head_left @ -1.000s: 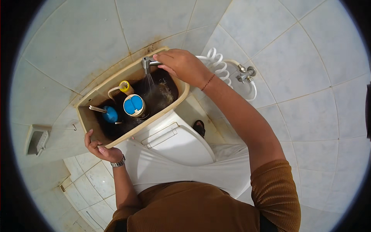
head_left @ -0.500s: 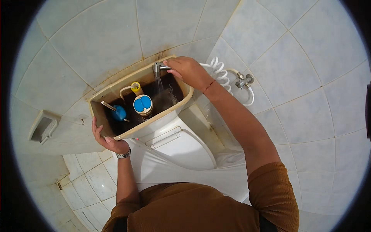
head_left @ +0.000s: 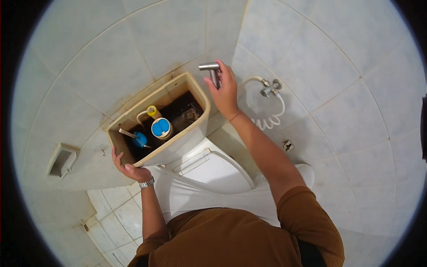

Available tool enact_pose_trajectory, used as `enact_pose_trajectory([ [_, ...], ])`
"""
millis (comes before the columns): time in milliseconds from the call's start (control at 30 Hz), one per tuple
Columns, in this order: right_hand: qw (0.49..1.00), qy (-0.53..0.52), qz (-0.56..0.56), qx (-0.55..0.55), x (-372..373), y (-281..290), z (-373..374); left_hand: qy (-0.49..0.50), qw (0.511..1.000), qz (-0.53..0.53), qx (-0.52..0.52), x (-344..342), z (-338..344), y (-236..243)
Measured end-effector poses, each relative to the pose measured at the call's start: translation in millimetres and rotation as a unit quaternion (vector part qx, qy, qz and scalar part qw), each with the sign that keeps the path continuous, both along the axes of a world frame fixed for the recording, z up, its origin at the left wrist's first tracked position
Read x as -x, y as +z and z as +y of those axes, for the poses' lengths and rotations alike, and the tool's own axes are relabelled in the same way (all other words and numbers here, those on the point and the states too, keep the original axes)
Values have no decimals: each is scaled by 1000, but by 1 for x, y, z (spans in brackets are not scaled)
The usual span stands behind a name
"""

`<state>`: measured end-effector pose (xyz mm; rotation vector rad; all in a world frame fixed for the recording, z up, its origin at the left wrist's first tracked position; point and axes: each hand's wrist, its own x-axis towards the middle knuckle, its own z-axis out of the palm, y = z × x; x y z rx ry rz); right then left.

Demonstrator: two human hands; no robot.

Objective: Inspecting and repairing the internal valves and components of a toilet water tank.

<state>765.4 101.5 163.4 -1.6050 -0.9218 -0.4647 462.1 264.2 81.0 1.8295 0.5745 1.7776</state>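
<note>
My right hand (head_left: 228, 95) is wrapped round the handle of a metal bidet sprayer (head_left: 208, 66), raised beside the far right corner of an open toilet tank (head_left: 184, 139). No water jet shows from its head. My left hand (head_left: 137, 172) cups the tank's near left corner, fingers along the side and thumb at the front. Inside the tank, dark brown water (head_left: 180, 107) is rippled at the right. A round flush valve with a blue top (head_left: 161, 128) stands in the middle, a yellow-capped part (head_left: 153, 111) behind it, and a blue piece (head_left: 140, 140) at the left.
The closed white toilet lid (head_left: 217, 171) lies just in front of the tank. A coiled white hose (head_left: 271, 121) hangs from a metal wall valve (head_left: 270, 88) at the right. On the left wall are a soap dish (head_left: 63, 161) and a small hook (head_left: 104, 152).
My right hand has drawn the sprayer up out of the tank and turned it, and its water jet has stopped. The hose coils hang lower. My left hand stays at the tank corner.
</note>
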Motion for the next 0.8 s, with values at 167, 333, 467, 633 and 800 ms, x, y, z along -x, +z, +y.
enact_pose_trajectory([
  [167, 977, -19, 189, -93, 39, -57, -78, 82, 994, 75, -14, 7, -31, 31],
  [333, 972, -1, 235, -30, 63, -104, -140, -134, 983, 30, -121, -8, -101, 74],
  [467, 960, -9, 265, 94, 55, -118, -151, -395, 893, 214, -17, -113, -164, 118],
  [633, 948, 11, 212, 235, 53, -107, -147, -421, 866, 267, -36, -268, -206, 78],
  [800, 942, -3, 235, 241, 48, -95, -162, -366, 843, 373, -128, -313, -215, 73],
])
